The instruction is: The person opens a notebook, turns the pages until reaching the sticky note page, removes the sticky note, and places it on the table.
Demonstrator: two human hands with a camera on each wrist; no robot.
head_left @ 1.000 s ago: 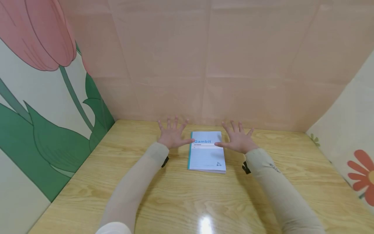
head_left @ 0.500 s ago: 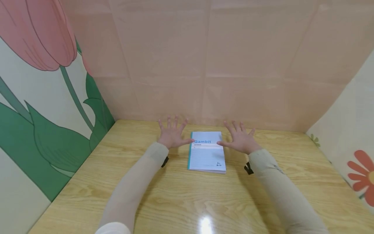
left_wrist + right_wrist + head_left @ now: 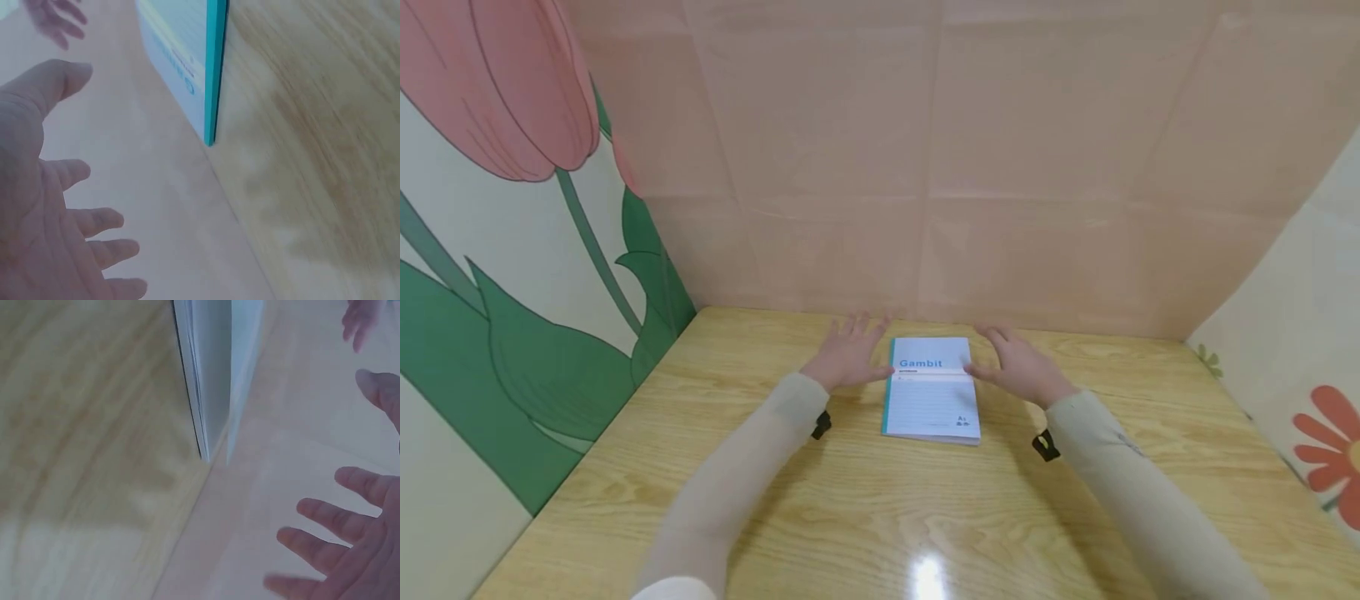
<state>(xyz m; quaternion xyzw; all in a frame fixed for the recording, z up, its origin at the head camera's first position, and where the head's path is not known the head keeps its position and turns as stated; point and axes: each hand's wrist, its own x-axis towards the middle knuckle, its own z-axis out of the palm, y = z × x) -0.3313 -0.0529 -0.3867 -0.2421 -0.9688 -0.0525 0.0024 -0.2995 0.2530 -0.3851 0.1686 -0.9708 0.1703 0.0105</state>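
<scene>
A notebook (image 3: pixel 931 400) with a pale blue cover, a teal spine and the word "Gambit" lies on the wooden table. Just off its spine side is my left hand (image 3: pixel 850 357), fingers spread and holding nothing. In the left wrist view, a gap separates the left hand (image 3: pixel 44 206) from the teal spine (image 3: pixel 215 69). On the other side, my right hand (image 3: pixel 1021 367) hovers with its thumb near the notebook's right edge. The right wrist view shows the right hand (image 3: pixel 356 537) apart from the page edges (image 3: pixel 194 381), and the cover (image 3: pixel 245 369) stands slightly lifted there.
The wooden table (image 3: pixel 880 517) meets a pinkish cloth backdrop (image 3: pixel 925 167) behind the notebook. Painted panels flank it, with a tulip (image 3: pixel 512 83) at left and a red flower (image 3: pixel 1333 442) at right. Dark straps sit below both wrists.
Both hands have turned and their fingers now look less widely splayed. The right hand has shifted slightly right and lower in view. The notebook has stayed in place.
</scene>
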